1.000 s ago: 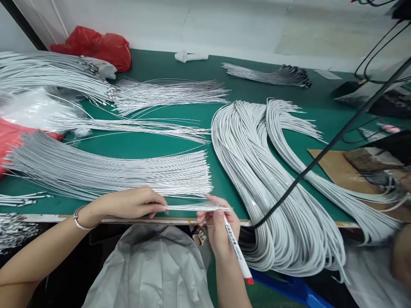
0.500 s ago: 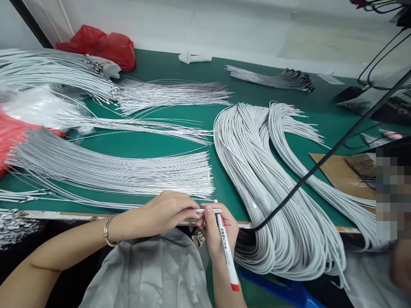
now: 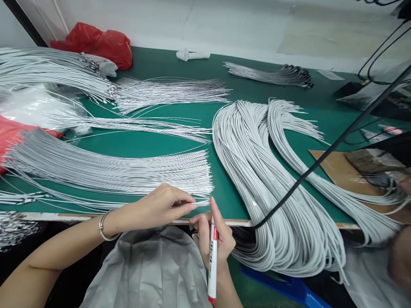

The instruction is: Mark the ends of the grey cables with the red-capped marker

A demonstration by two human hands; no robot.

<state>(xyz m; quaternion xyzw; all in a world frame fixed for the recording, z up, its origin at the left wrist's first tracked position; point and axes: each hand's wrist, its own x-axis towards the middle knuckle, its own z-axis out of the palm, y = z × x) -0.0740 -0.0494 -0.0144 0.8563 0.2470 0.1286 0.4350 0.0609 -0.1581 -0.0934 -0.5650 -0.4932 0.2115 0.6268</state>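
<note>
My left hand [image 3: 167, 205] pinches a few thin white wires [image 3: 203, 203] near their ends, at the front edge of the green table. To its right, my right hand [image 3: 216, 235] holds a white marker pen [image 3: 212, 261] with red ends; the pen slants down across the palm. My right index finger points up toward the wire ends. Just behind my left hand lies a wide bundle of thin grey-white wires [image 3: 128, 171], its cut ends facing right.
Thick looped bundles of white cable [image 3: 257, 171] hang over the table edge on the right. A black cable [image 3: 308, 173] crosses in front of them. Smaller wire bundles [image 3: 173, 94], a red bag [image 3: 96, 45] and cardboard [image 3: 334, 171] lie around. A person's hand is at the far right.
My right hand has turned and slipped off the wire ends, and the marker now hangs more upright. My left hand has shifted slightly left and up, still pinching the wires.
</note>
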